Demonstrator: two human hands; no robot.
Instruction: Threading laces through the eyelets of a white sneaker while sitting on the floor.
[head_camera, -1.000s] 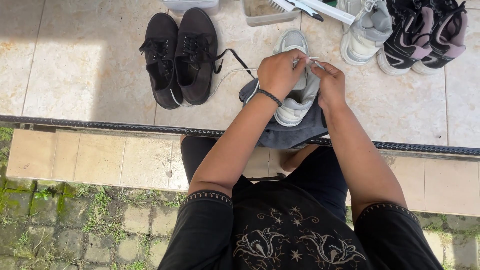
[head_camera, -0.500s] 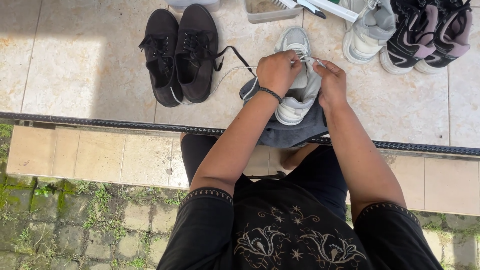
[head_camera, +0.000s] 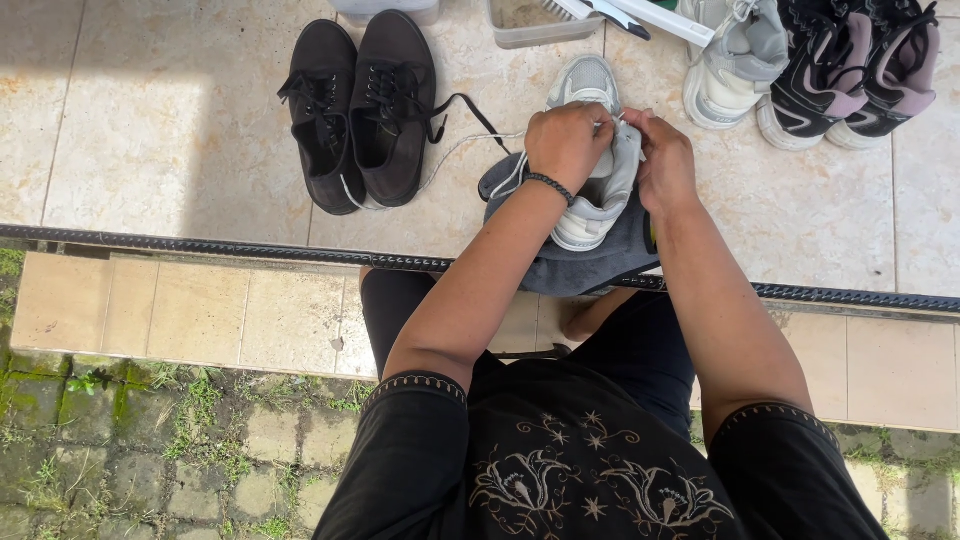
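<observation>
Fingers first: the left hand is curled tight, fingers closed on the white lace up at the tongue of the grey and white sneaker, and there's a dark bracelet on that wrist. The right hand is right next to it, touching the same shoe from the other side, fingers folded in at the lace area, though I can't tell what exactly they've pinched because the knuckles hide it

So that's 1 sneaker being worked on. It lies toe away from the person, sitting on a crumpled blue-grey cloth that hangs over the edge of the tiled floor. A thin white lace end trails off to the left from it, across the tiles toward the black shoes

Going outward: 2 black lace-up shoes side by side to the left, well apart from the hands, with 1 black lace snaking out of the right one. Top right there are 3 more: 1 pale grey sneaker and 2 black and pink ones, packed close together. At the top edge, a clear plastic tub with a brush laid across it

A black rail runs along the step edge, with mossy paving lower down on the left
</observation>
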